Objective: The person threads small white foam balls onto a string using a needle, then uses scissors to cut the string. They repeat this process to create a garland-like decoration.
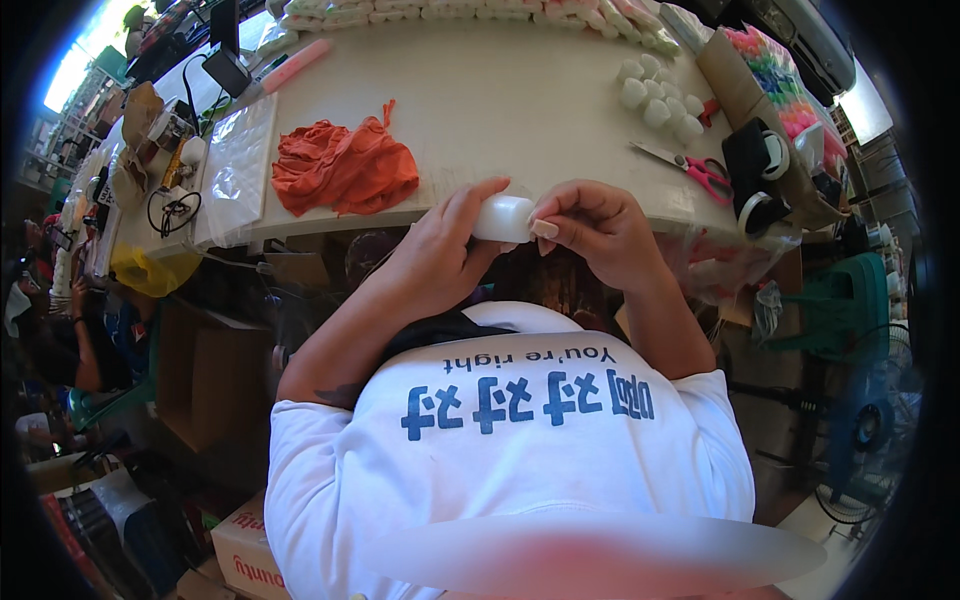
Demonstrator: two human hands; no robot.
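My left hand (447,243) is wrapped round a smooth white cylinder (503,219), possibly a candle, holding it on its side just off the table's near edge. At the cylinder's right end is my right hand (597,225), its thumb and forefinger pinched together. Whatever lies between those fingertips is too small to make out. Beyond my left hand lies a crumpled heap of orange-red cloth strips or cords (345,165). Several small rounded white pieces (660,98) are grouped at the far right of the table.
Scissors with pink handles (695,168) lie open on the right, beside a black-and-white tape dispenser (757,170) and a cardboard box (745,85) of colourful packets. Clear plastic sheets (238,160) and a pink tube (296,66) are on the left. White bundles (440,10) line the back.
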